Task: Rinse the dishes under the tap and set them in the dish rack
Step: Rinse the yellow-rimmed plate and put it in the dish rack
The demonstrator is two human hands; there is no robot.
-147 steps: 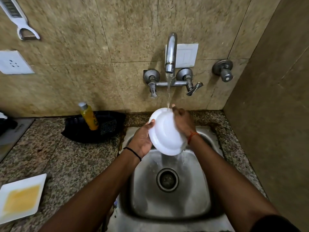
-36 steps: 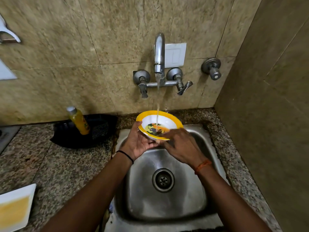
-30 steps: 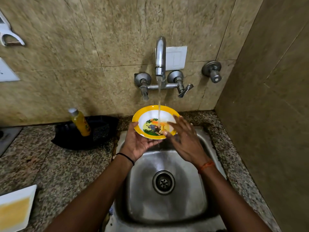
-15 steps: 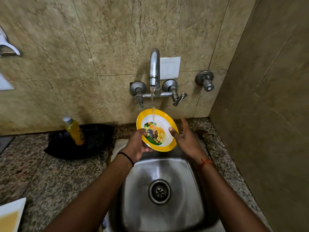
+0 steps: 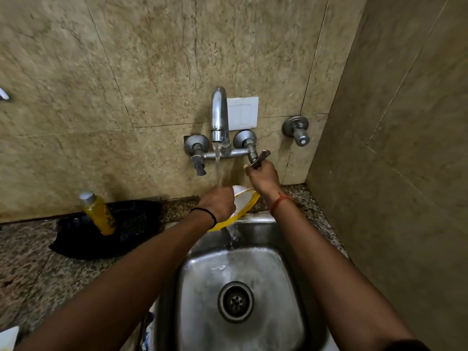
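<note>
Over the sink (image 5: 253, 274), left hand (image 5: 219, 202) holds the bowl (image 5: 244, 206) tilted under the tap (image 5: 219, 115); right hand (image 5: 262, 176) grips the lever (image 5: 259, 158). Wet, light and likely slippery: take it firmly by the rim.

A home kitchen: a steel sink (image 5: 192, 287) is sunk into a speckled granite worktop (image 5: 38, 269), a wall-mounted tap (image 5: 219, 115) runs above it on beige stone tiles, and a yellow liquid bottle (image 5: 98, 214) stands left of the sink.
</note>
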